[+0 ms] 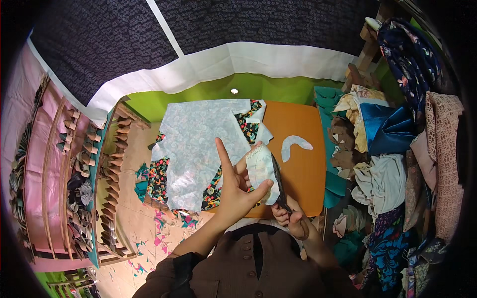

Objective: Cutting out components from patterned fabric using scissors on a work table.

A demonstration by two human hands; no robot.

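Brown buttoned shirt [226, 265]: one, ours, on the near side of the table.
Right hand [292, 222]: one, closed round a dark tool [281, 198], probably scissors, at the table's near edge; the tool is partly hidden, so we cannot tell how its blades stand.
Left hand [233, 194]: one, pinching the pale piece between thumb and the fingers behind, index finger stretched out; our two hands are apart but close.
Pale piece [259, 171]: one, held up over the near part of the table, the dark tool along its right edge.
Trimming well: we judge it best to hold the piece taut, keep the left thumb clear of that edge, and turn the piece rather than the tool.
Orange table [303, 184]: one, our landmark.
Curved pale cutout [287, 144]: one, lying on the table's right part.
Whitish sheet [194, 134]: one broad spread, covering the table's left part, with dark floral fabric [159, 174] showing at its edges.
Floor scraps [161, 233]: too many for us to count, left of the table.
Blue cloth [385, 124]: one bundle, right of the table.
Green wall [293, 85]: one, beyond the table.
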